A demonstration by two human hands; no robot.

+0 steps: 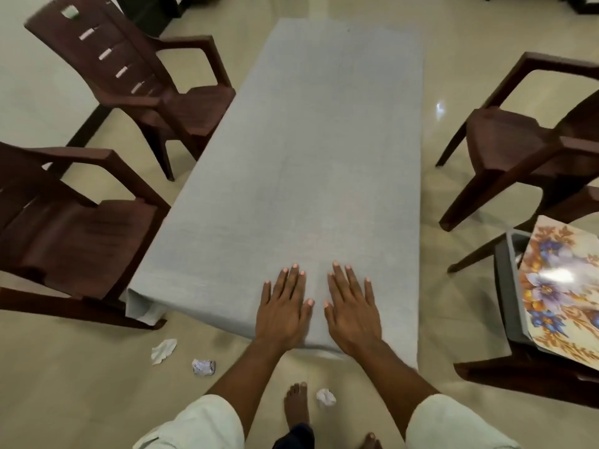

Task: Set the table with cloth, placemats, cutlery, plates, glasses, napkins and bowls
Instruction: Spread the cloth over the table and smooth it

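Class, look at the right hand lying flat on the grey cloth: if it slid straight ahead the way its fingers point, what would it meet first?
Nothing, as far as the picture shows. The right hand points up the grey cloth, which lies bare to the table's far end.

Both bare forearms reach forward from pale rolled sleeves, angling inward toward 12 o'clock. The left hand (282,306) lies palm down, fingers straight and slightly spread, thumb pointing toward 2 o'clock. The right hand (351,307) lies flat in the same way just beside it at 3 o'clock, fingers straight, thumb toward 10 o'clock. The two thumbs sit near each other but apart. Two bare feet show below, near 6 o'clock.
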